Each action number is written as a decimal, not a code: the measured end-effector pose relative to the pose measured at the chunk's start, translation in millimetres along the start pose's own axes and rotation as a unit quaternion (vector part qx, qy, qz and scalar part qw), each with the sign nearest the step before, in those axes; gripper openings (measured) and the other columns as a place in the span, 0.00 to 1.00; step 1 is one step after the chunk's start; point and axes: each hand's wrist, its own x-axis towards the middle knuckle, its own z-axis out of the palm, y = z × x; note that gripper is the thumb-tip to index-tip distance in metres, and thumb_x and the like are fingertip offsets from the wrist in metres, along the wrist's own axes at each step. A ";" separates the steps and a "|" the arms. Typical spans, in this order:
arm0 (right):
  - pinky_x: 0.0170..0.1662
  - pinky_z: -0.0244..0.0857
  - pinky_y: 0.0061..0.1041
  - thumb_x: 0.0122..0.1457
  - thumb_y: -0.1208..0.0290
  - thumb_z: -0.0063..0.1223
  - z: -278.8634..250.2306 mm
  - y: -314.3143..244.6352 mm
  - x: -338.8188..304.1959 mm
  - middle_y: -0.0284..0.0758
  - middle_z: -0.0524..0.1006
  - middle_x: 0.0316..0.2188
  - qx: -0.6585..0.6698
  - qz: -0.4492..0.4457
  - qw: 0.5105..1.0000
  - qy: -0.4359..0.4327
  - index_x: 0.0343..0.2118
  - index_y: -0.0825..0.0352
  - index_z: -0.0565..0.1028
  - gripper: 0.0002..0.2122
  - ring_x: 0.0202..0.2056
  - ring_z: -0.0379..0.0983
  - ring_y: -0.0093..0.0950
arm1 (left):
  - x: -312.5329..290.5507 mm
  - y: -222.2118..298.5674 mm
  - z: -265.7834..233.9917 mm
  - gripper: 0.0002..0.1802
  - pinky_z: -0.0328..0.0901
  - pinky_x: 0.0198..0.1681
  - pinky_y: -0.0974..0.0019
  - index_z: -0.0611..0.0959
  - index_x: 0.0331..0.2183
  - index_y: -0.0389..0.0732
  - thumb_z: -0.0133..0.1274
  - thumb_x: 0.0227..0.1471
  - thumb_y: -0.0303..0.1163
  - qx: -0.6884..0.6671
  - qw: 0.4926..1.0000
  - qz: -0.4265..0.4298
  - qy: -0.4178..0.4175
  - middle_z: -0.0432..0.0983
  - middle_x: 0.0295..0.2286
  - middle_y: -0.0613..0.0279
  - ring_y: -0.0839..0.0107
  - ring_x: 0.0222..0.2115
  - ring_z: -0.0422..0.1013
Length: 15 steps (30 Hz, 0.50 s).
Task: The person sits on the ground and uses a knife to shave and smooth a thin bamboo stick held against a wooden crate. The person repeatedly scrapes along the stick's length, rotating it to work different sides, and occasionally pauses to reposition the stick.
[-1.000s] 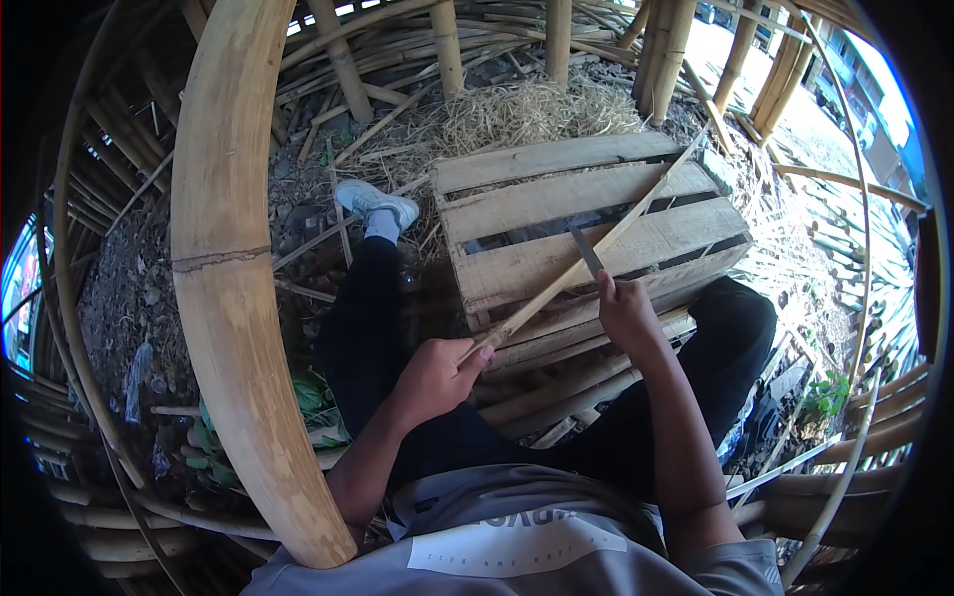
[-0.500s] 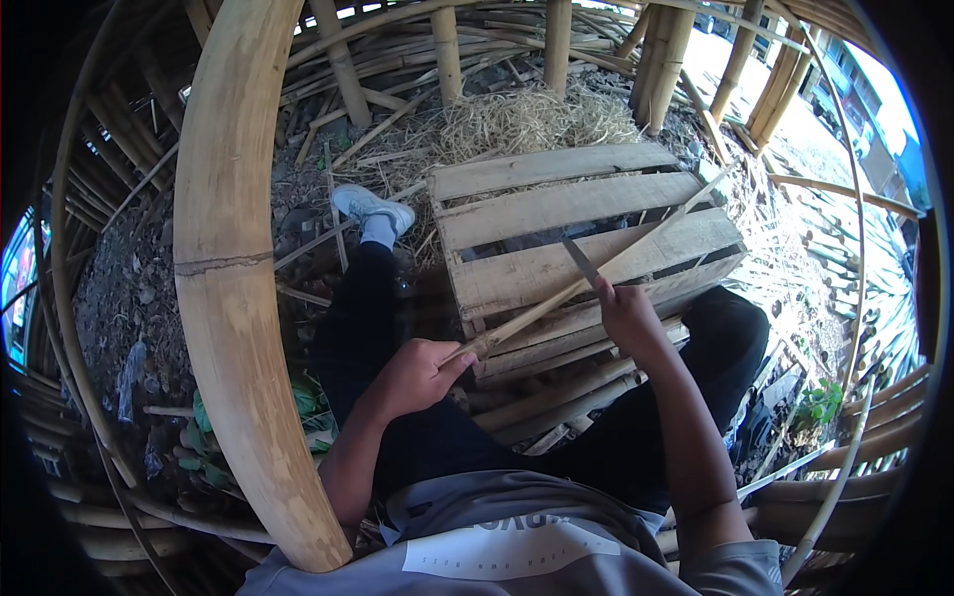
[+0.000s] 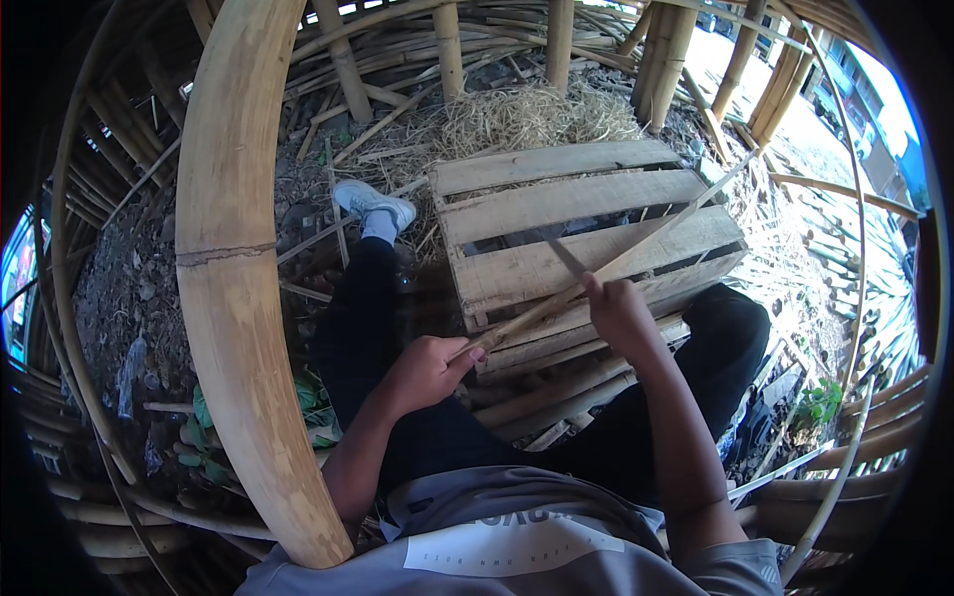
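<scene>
My left hand (image 3: 429, 372) is closed round the near end of a long, pale bamboo strip (image 3: 651, 238). The strip slants away to the right, over a slatted wooden crate (image 3: 556, 204) in front of me. In my right hand (image 3: 618, 310) is a knife (image 3: 562, 250), gripped by its handle, which the fingers hide. Its blade points up and to the left, and its base lies against or very close to the strip; I cannot tell if it touches. Both hands are above the crate's near side, between my knees.
A thick bamboo pole (image 3: 227, 298) rises close on my left. Dry straw shavings (image 3: 537, 117) are heaped behind the crate. Bamboo posts (image 3: 661, 70) and stacked poles stand around, with many cut strips (image 3: 860, 308) on the right. A green plant (image 3: 817, 405) grows at lower right.
The strip has slid away to the upper right, its far end reaching further out. My left hand has shifted slightly right; the right hand and knife have moved slightly left.
</scene>
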 end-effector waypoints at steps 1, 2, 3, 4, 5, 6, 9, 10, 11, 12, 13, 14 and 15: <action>0.34 0.67 0.46 0.71 0.53 0.43 -4.3 6.3 8.0 0.56 0.73 0.17 0.014 0.020 0.999 0.030 0.26 0.79 0.75 0.28 0.23 0.75 0.45 | -1.0 -2.8 0.8 0.20 0.64 0.27 0.56 0.81 0.28 0.34 0.51 0.65 0.41 0.008 1.000 0.016 0.004 0.72 0.19 0.44 0.50 0.20 0.68; 0.35 0.67 0.47 0.71 0.54 0.43 -7.0 8.7 12.3 0.57 0.73 0.18 0.029 0.039 0.997 0.060 0.26 0.79 0.75 0.28 0.24 0.76 0.49 | -3.2 -9.1 3.2 0.18 0.65 0.27 0.59 0.83 0.31 0.35 0.50 0.65 0.40 0.016 0.999 0.033 0.008 0.73 0.19 0.47 0.55 0.20 0.70; 0.34 0.67 0.48 0.71 0.54 0.44 -1.0 3.0 7.2 0.57 0.73 0.18 0.014 0.007 0.998 0.053 0.26 0.79 0.76 0.27 0.25 0.76 0.52 | -2.5 -13.8 4.4 0.18 0.65 0.28 0.61 0.85 0.34 0.36 0.50 0.65 0.39 0.023 0.998 0.049 0.010 0.74 0.19 0.49 0.61 0.20 0.71; 0.33 0.67 0.48 0.71 0.54 0.44 14.0 -3.1 -8.4 0.58 0.73 0.18 -0.002 -0.018 0.999 0.044 0.26 0.79 0.76 0.27 0.26 0.76 0.55 | -0.9 -9.4 3.9 0.19 0.65 0.28 0.59 0.84 0.32 0.35 0.50 0.65 0.40 0.022 0.999 0.029 -0.003 0.73 0.19 0.47 0.56 0.20 0.71; 0.33 0.67 0.48 0.70 0.54 0.44 27.1 -7.0 -20.9 0.58 0.73 0.18 -0.018 -0.044 0.998 0.035 0.26 0.78 0.76 0.27 0.27 0.76 0.58 | 2.2 -2.1 1.4 0.20 0.65 0.28 0.56 0.82 0.30 0.34 0.50 0.65 0.41 0.021 1.000 0.009 -0.015 0.73 0.20 0.44 0.50 0.21 0.70; 0.32 0.66 0.48 0.70 0.54 0.45 32.8 -10.1 -26.0 0.60 0.73 0.20 0.002 -0.073 0.997 0.024 0.25 0.79 0.76 0.27 0.29 0.73 0.61 | 4.2 3.7 -1.5 0.21 0.65 0.28 0.54 0.81 0.28 0.34 0.50 0.65 0.42 0.023 0.999 -0.008 -0.023 0.73 0.20 0.42 0.45 0.21 0.70; 0.32 0.66 0.48 0.70 0.55 0.45 18.3 -3.4 -10.3 0.61 0.73 0.21 -0.002 -0.051 0.998 0.048 0.24 0.79 0.76 0.27 0.29 0.74 0.60 | 0.0 5.9 1.3 0.21 0.65 0.28 0.54 0.81 0.28 0.34 0.50 0.65 0.42 -0.023 1.000 -0.019 -0.007 0.73 0.19 0.42 0.45 0.21 0.70; 0.31 0.66 0.48 0.71 0.56 0.44 10.7 -1.3 -1.3 0.60 0.73 0.20 -0.014 -0.047 0.994 0.094 0.24 0.78 0.76 0.27 0.29 0.74 0.60 | -1.9 7.1 0.7 0.21 0.65 0.27 0.56 0.81 0.28 0.34 0.50 0.65 0.41 -0.019 1.000 -0.011 -0.006 0.72 0.19 0.44 0.49 0.20 0.69; 0.31 0.66 0.48 0.71 0.56 0.42 2.8 -1.1 3.4 0.60 0.73 0.20 -0.003 -0.006 0.995 0.099 0.24 0.78 0.77 0.27 0.29 0.74 0.60 | -3.8 7.9 0.3 0.20 0.64 0.27 0.58 0.81 0.28 0.34 0.49 0.65 0.41 -0.014 1.000 -0.003 -0.004 0.72 0.18 0.46 0.53 0.19 0.68; 0.32 0.66 0.48 0.71 0.56 0.43 5.1 -0.8 1.9 0.60 0.73 0.20 -0.001 -0.019 0.994 0.105 0.24 0.77 0.77 0.27 0.29 0.74 0.60 | -3.5 7.9 1.8 0.20 0.64 0.26 0.59 0.81 0.28 0.34 0.49 0.65 0.40 -0.013 1.000 0.005 -0.007 0.71 0.18 0.47 0.58 0.18 0.66; 0.32 0.66 0.48 0.71 0.55 0.44 11.3 -2.3 -3.4 0.59 0.73 0.20 0.000 -0.030 0.994 0.108 0.24 0.77 0.77 0.27 0.30 0.74 0.60 | -1.9 10.1 1.7 0.20 0.64 0.26 0.58 0.80 0.27 0.34 0.50 0.65 0.40 0.006 1.000 0.009 -0.008 0.71 0.18 0.47 0.56 0.18 0.67; 0.33 0.66 0.49 0.70 0.55 0.45 21.9 -7.4 -14.6 0.60 0.73 0.20 0.005 -0.043 0.997 0.069 0.24 0.77 0.77 0.27 0.30 0.74 0.60 | 0.6 14.9 0.0 0.21 0.64 0.26 0.58 0.79 0.26 0.33 0.50 0.65 0.40 0.025 1.000 0.013 -0.008 0.71 0.18 0.46 0.54 0.18 0.67; 0.33 0.67 0.49 0.70 0.54 0.46 34.9 -18.6 -29.1 0.60 0.74 0.21 0.011 -0.055 0.998 0.026 0.24 0.77 0.77 0.27 0.31 0.74 0.60 | 0.2 14.6 0.7 0.21 0.64 0.26 0.57 0.78 0.26 0.33 0.50 0.65 0.40 0.044 0.999 0.012 -0.009 0.70 0.18 0.45 0.52 0.18 0.68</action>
